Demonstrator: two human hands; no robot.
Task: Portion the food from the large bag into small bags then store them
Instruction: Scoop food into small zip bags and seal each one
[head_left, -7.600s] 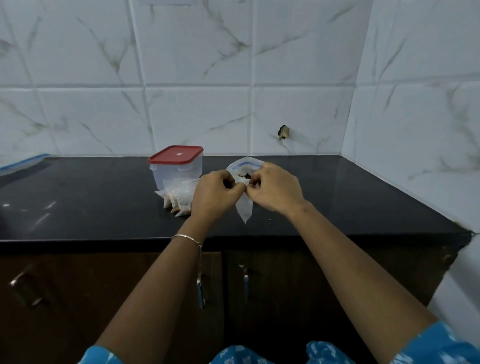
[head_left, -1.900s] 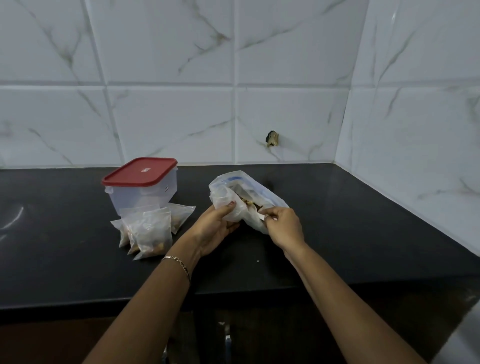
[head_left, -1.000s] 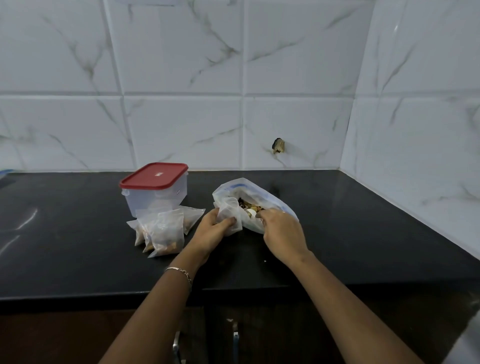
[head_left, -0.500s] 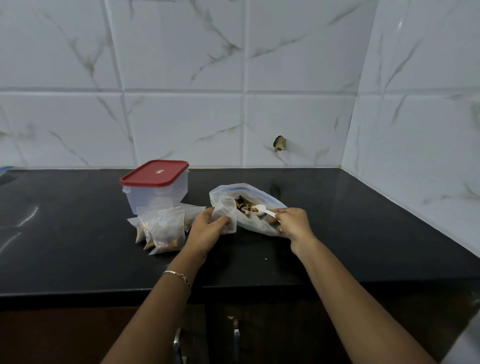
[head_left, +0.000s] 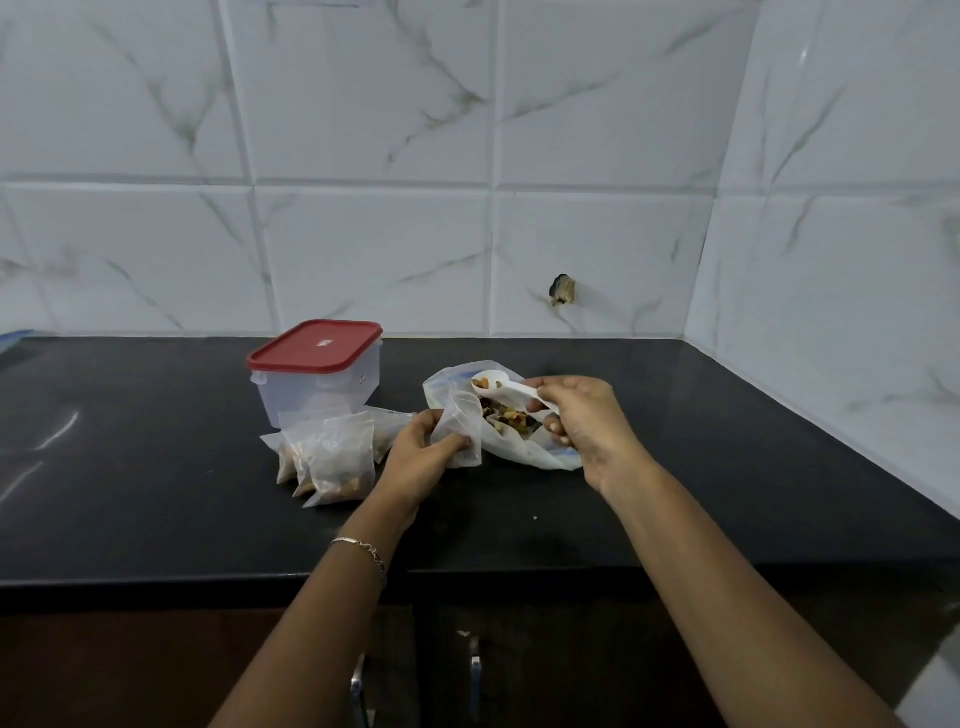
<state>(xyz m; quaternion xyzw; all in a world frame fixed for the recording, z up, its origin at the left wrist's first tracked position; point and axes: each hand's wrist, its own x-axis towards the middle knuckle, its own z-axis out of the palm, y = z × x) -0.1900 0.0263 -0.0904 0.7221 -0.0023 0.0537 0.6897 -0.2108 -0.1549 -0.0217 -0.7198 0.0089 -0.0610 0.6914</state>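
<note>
Left hand (head_left: 423, 457) pinches small bag (head_left: 460, 434) upright; right hand (head_left: 582, 421) grips loaded spoon (head_left: 501, 387) over large bag (head_left: 519, 447).

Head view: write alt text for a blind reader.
The right hand holds a white spoon of mixed food above the open large bag; the left hand holds a small clear bag beside it. Filled small bags sit by a red-lidded container on the black counter.
</note>
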